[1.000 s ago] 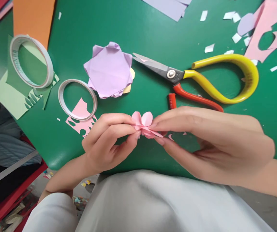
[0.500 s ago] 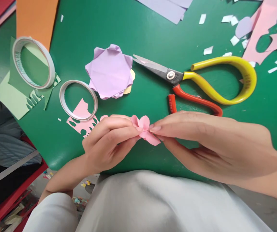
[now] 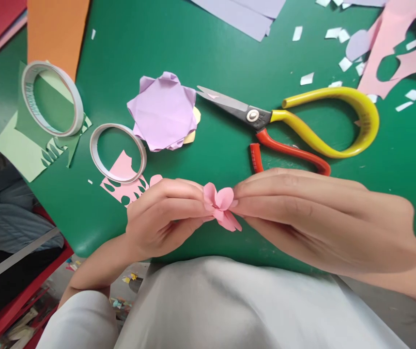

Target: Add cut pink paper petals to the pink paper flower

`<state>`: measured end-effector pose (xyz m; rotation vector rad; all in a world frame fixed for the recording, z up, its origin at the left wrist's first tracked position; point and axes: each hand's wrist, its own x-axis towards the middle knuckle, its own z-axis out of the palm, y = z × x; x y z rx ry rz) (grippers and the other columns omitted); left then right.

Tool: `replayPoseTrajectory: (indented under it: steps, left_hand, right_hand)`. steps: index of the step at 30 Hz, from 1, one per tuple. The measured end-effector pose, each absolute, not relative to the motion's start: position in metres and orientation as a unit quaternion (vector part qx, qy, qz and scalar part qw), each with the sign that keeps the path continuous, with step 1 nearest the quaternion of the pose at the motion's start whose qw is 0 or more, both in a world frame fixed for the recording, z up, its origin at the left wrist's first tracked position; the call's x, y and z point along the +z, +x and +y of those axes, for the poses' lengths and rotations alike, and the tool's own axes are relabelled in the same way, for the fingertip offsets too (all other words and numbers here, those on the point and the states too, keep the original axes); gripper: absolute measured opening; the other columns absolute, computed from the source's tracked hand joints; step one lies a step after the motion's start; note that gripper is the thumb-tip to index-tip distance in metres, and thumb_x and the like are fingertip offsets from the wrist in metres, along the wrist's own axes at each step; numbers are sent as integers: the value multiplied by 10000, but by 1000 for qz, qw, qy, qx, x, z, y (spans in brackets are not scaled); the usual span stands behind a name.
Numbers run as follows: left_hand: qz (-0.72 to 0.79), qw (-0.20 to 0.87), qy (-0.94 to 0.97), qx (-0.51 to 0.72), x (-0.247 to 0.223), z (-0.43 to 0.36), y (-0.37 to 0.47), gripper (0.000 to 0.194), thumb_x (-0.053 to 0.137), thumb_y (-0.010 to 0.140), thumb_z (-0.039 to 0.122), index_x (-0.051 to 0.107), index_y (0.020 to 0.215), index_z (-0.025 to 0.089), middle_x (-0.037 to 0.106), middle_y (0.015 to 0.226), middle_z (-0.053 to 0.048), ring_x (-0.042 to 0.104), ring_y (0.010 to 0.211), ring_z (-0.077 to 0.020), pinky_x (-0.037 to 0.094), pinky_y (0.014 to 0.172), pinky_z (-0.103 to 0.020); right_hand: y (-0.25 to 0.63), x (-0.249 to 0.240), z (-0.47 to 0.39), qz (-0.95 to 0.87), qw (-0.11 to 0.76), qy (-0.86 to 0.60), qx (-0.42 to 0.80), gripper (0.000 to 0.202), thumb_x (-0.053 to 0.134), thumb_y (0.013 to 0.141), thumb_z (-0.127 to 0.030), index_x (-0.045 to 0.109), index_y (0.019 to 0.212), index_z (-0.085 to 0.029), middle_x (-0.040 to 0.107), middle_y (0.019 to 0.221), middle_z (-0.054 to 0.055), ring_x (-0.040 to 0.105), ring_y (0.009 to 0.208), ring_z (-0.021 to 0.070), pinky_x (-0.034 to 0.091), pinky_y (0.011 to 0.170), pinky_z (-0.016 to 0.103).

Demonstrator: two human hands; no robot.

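Note:
Between my two hands is a small pink paper flower [image 3: 223, 199] with several rounded petals, held above the table's near edge. My left hand [image 3: 167, 218] pinches it from the left with thumb and fingertips. From the other side my right hand [image 3: 324, 220] grips a petal, its thumb and fingers pressed together. Just beyond my right hand lie scissors [image 3: 253, 115] with one yellow and one red handle, the blades slightly apart. A folded lilac paper piece [image 3: 164, 112] lies left of the blade tips, over a bit of yellow paper [image 3: 196, 125].
Two tape rolls stand left: a larger one [image 3: 79, 109] on green paper scraps [image 3: 19, 145], a smaller one [image 3: 95, 157] over a cut pink scrap [image 3: 121, 167]. Orange paper [image 3: 58, 34], lilac sheets [image 3: 246, 14], a pink cut-out sheet [image 3: 375, 72] and white bits [image 3: 307, 78] lie farther back.
The flower has turned slightly in my fingers, its petals spreading more apart. Both hands have shifted a little, and my right fingers sit closer together against the petal.

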<state>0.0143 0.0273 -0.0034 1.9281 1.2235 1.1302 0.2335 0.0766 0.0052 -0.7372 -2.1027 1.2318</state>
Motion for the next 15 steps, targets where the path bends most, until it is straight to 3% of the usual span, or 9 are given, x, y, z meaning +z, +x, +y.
replayPoseTrajectory:
  steps: [8,15]
  left_hand:
    - [461,318,717,415,-3,25,12,116,725,901,119,663,950,203,748,875,3,744,808,-121,668,715,-263]
    - [473,388,662,434,-3,25,16,102,718,903,120,666,935,201,729,819,-6,725,767,-122,649,681,-263]
  right_hand:
    - [230,1,76,-799,304,-278,439,136,610,954,-81,668,973,-203,776,944,7,734,838,75,614,817,150]
    - [230,1,75,-784,320,-270,459,183,666,889,-22,687,974,-184,776,960,26,742,855,103,630,823,162]
